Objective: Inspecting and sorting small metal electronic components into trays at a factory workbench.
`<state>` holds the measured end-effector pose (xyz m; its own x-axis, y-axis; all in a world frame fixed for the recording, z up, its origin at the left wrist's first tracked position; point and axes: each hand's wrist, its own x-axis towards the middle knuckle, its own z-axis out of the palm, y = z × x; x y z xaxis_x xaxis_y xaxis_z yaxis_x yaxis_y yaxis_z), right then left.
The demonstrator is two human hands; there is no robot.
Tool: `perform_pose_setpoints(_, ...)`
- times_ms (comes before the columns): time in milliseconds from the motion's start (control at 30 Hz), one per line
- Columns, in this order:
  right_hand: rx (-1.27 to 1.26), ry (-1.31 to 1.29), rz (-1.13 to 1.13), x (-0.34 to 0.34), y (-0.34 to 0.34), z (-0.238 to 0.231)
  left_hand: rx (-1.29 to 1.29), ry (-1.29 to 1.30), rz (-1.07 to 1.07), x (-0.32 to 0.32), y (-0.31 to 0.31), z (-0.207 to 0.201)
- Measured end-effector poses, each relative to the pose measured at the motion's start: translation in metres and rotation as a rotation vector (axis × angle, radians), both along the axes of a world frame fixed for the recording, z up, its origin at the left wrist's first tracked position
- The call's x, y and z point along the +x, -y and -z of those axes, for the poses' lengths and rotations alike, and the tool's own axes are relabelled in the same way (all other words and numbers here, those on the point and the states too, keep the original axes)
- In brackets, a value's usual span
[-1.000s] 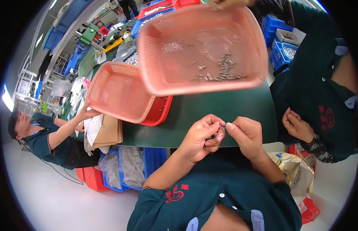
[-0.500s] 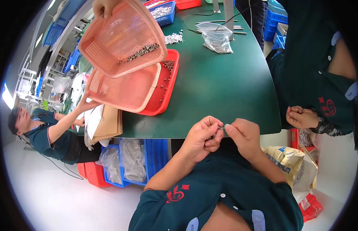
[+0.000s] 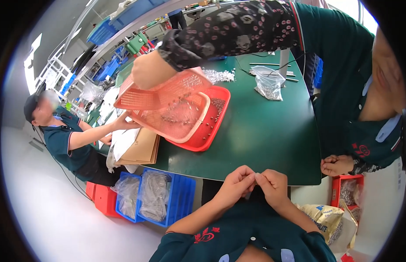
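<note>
Far left, a seated person in a dark green shirt [image 3: 59,139] reaches onto the counter [image 3: 264,131], hand on white sheets and a stack of flat brown cardboard [image 3: 139,148]. Under that edge sit blue crates [image 3: 168,196] holding clear bags of small metal parts, next to a red bin [image 3: 104,198]. On the green counter there's a red tray [image 3: 211,126] with a pink mesh basket [image 3: 177,122] in it, and another person's hand [image 3: 148,70], in a dark flowered sleeve, tips a second pink mesh basket [image 3: 163,89] over it — small metal bits scattered inside. Further right, a clear bag of silvery parts [image 3: 268,85] lies near the back edge.

Your left hand [image 3: 235,183] and right hand [image 3: 273,185] meet fingertip to fingertip just off the near counter edge, each grip pinched on something too small to make out. Down at your right: a tan paper sack [image 3: 327,218] and a red bin of parts [image 3: 347,192].
</note>
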<state>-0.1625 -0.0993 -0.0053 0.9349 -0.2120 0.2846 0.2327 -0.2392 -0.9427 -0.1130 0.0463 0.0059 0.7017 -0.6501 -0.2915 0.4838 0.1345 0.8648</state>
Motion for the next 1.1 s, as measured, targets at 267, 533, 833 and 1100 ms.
perform_pose_setpoints(267,0.048,-0.052,0.048,0.002,0.005,-0.001,-0.046,-0.109,-0.036,0.008,-0.004,-0.005)
perform_pose_setpoints(533,0.415,-0.202,0.036,0.001,0.014,-0.003,-0.141,-0.231,-0.023,0.017,-0.008,-0.001)
perform_pose_setpoints(833,0.359,-0.017,0.166,-0.02,0.03,-0.012,-0.075,-0.112,0.22,0.018,0.01,-0.03)
perform_pose_setpoints(1100,0.375,-0.054,0.186,-0.003,0.05,-0.02,0.054,0.141,0.071,0.06,0.05,-0.049)
